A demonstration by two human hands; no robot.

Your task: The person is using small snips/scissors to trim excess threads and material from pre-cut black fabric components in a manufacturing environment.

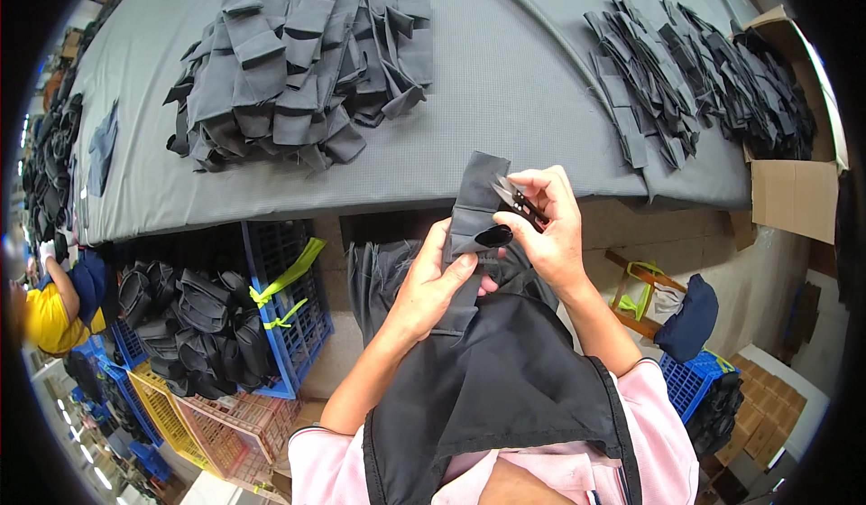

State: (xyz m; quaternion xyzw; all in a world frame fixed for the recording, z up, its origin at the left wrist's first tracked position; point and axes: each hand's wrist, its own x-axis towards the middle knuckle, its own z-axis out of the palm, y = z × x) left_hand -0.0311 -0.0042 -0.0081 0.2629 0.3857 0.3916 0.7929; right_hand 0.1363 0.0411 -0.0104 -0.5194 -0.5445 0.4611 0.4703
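Observation:
My left hand (437, 279) grips a long strip of dark grey sewn fabric (480, 185), held upright above my lap with its upper end near the table edge. In my right hand (552, 232) is a small pair of thread snips (516, 200), black with bare metal blades. The blades point up and left and lie against the strip's right edge. A black oval opening or loop shows on the strip just below the snips. More dark fabric (383, 275) hangs behind my left hand, and a black apron (505, 388) covers my lap.
A grey cloth-covered table (505, 99) spans the front. On it lie a heap of grey fabric pieces (298, 72) at left and rows of strips (649, 81) at right, beside an open cardboard box (794, 194). Blue crates (289, 324) with black bags stand at left; a wooden stool (636, 302) at right.

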